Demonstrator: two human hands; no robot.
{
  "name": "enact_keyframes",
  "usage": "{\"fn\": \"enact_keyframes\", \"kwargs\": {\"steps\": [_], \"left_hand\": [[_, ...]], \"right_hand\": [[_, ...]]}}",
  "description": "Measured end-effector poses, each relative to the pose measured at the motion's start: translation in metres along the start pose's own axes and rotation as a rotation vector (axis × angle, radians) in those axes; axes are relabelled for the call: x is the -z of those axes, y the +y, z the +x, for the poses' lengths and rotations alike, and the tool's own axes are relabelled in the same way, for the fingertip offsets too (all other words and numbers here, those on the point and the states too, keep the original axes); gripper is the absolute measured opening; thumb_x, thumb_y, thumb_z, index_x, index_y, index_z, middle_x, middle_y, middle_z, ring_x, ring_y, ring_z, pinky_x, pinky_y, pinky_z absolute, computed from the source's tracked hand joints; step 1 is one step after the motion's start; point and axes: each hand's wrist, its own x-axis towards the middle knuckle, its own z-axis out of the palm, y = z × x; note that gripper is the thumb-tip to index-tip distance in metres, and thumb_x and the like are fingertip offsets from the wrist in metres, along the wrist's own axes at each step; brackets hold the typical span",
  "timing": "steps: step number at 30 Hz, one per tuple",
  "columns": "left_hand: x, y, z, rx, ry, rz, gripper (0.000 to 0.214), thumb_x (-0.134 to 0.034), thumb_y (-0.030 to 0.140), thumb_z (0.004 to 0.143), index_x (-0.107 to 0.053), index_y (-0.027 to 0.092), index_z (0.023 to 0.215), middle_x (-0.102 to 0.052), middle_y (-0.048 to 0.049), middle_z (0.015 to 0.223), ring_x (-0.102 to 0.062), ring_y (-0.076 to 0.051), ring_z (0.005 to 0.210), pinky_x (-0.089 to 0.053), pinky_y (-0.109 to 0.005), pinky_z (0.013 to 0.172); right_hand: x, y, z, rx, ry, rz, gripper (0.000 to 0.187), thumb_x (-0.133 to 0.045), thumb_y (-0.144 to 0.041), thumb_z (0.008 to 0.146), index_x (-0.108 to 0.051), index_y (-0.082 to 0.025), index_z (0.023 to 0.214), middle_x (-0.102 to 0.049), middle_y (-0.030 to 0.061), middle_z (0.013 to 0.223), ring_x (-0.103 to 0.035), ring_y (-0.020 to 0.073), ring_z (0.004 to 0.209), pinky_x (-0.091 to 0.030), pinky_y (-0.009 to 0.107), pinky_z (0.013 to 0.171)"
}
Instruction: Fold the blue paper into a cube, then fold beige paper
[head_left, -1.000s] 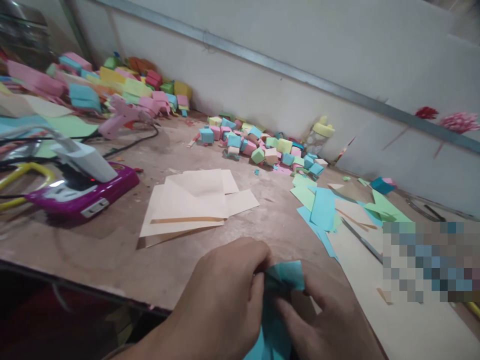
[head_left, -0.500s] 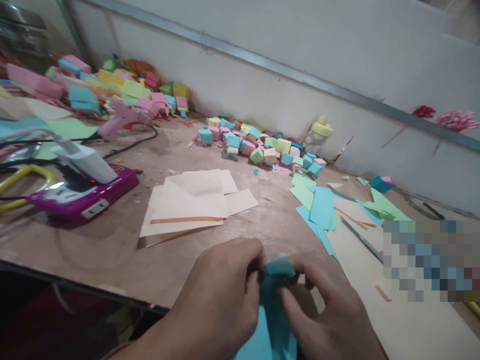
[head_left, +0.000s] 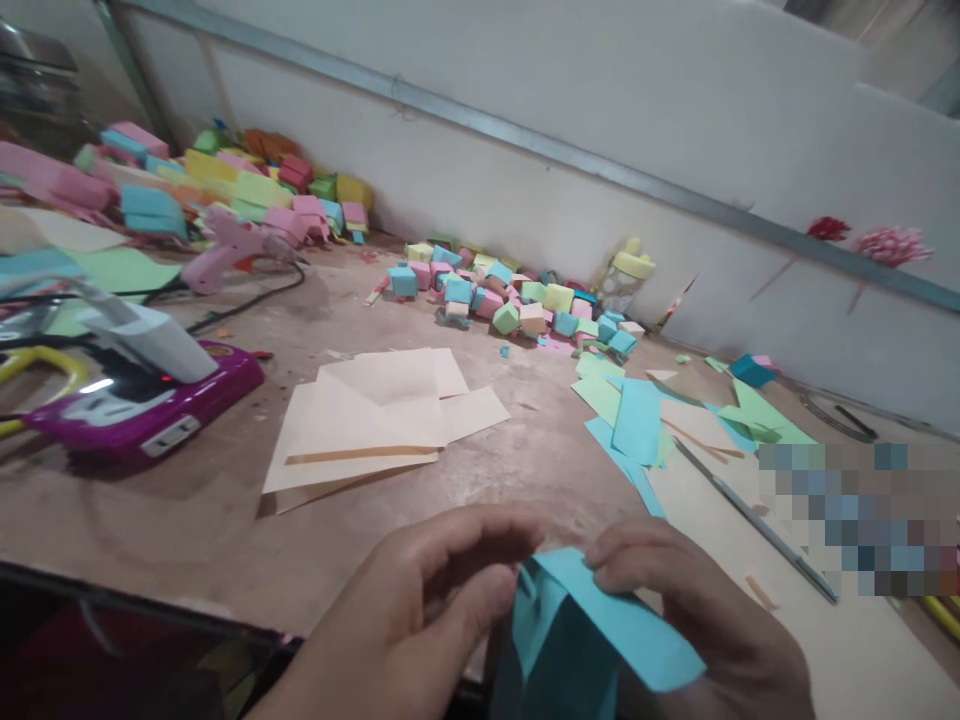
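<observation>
Both my hands hold a folded piece of blue paper (head_left: 592, 625) at the near edge of the table. My left hand (head_left: 420, 620) curls round its left side, thumb and fingers pinching the fold. From the right, my right hand (head_left: 720, 640) grips it, with fingertips pressed on the top edge and a flap lying over the hand. Just ahead on the table lies a loose stack of beige paper sheets (head_left: 375, 420).
Several small coloured paper cubes (head_left: 517, 300) are heaped by the wall, beside a jar with a yellow lid (head_left: 624, 280). Green and blue paper offcuts (head_left: 637, 415) and a long metal ruler (head_left: 750, 520) lie right. A pink glue gun (head_left: 232, 245) and a purple device (head_left: 142, 400) sit left.
The blue paper has come down and nearer, and now shows as a larger folded shape with a flap over my right hand. My left fingers have loosened a little. The view shifted slightly.
</observation>
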Motion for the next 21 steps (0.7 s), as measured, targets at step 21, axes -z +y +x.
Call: {"fn": "enact_keyframes", "kwargs": {"steps": [21], "left_hand": [[-0.006,-0.014,0.012,0.246,0.021,-0.281,0.009,-0.069,0.023,0.070,-0.065,0.017,0.075,-0.061,0.0051,0.059,-0.054,-0.008,0.052,-0.042,-0.018,0.050]], "right_hand": [[-0.021,-0.006,0.007,-0.103,0.099,-0.132,0.005,-0.071,-0.030,0.075,-0.071,-0.031,0.080,-0.062,-0.0028,0.075,-0.062,0.0121,0.066,-0.045,0.019,0.050]]}}
